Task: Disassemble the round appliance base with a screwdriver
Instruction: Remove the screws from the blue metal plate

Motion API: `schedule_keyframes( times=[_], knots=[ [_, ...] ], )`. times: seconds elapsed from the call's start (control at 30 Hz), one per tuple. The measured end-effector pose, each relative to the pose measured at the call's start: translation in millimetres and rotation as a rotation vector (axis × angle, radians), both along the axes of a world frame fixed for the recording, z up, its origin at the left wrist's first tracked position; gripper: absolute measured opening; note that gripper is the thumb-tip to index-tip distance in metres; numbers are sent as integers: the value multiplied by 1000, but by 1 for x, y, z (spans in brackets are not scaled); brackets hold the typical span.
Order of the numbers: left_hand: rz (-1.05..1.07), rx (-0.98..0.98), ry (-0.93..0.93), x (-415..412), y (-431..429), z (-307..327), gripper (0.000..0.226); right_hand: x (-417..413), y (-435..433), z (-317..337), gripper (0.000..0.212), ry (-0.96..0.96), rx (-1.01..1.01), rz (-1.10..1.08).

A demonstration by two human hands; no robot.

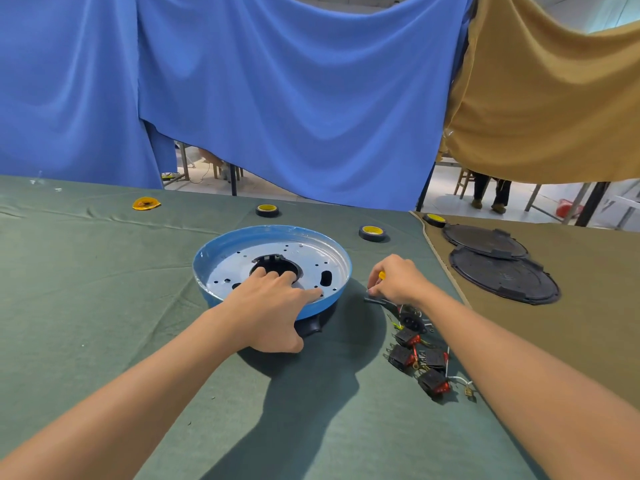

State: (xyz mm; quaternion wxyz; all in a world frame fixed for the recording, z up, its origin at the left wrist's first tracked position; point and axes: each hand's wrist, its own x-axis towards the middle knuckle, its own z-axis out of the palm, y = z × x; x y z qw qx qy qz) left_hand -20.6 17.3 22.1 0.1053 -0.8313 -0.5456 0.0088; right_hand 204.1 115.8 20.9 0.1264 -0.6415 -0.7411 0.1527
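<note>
The round appliance base (221, 251), blue-rimmed with a silver perforated plate inside, lies on the green cloth at the centre. A black part shows in its central hole and under its near edge. My left hand (270, 306) lies over the near rim, its fingers reaching into the central hole and onto the plate. My right hand (398, 282) is just right of the base and grips a screwdriver (381, 276) with a yellow handle; most of the tool is hidden by the hand.
Several black and red rocker switches with wires (420, 358) lie on the cloth to the right. Tape rolls (372, 233) sit behind the base. Two black round covers (502, 275) rest on the brown cloth at right. Blue and tan curtains hang behind the table.
</note>
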Motion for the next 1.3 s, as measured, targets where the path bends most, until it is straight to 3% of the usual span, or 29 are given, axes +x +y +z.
schedule_keyframes(
  times=[0.2, 0.37, 0.5, 0.63, 0.73, 0.93, 1.03, 1.13, 1.3],
  knots=[
    [-10, 15, 22, -2, 1, -3, 65, -1, 1, 4, 5, -44, -34, 40],
    [-13, -24, 43, -5, 0, -2, 72, -11, -6, 20, 28, 200, 54, -28],
    [-46, -43, 46, -10, -9, 2, 77, -33, -16, 27, 42, 256, 90, -21],
    [-78, -49, 57, -17, -20, 7, 85, -49, -23, 25, 22, 128, 51, -30],
    [-60, -114, 36, -30, -29, 11, 84, -49, -30, 27, 16, 150, 8, -22],
    [80, -359, 3, -41, -37, 29, 76, -46, -52, 38, 12, 165, -285, 77],
    [54, -165, -1, -16, -36, 31, 76, -46, -50, 39, 24, 138, -207, 21],
    [20, 11, -95, 9, -32, 23, 76, -51, -46, 37, 18, 241, -71, -42],
    [14, 8, -87, 16, -29, 6, 61, -56, -45, 32, 23, 217, -24, -73]
  ],
)
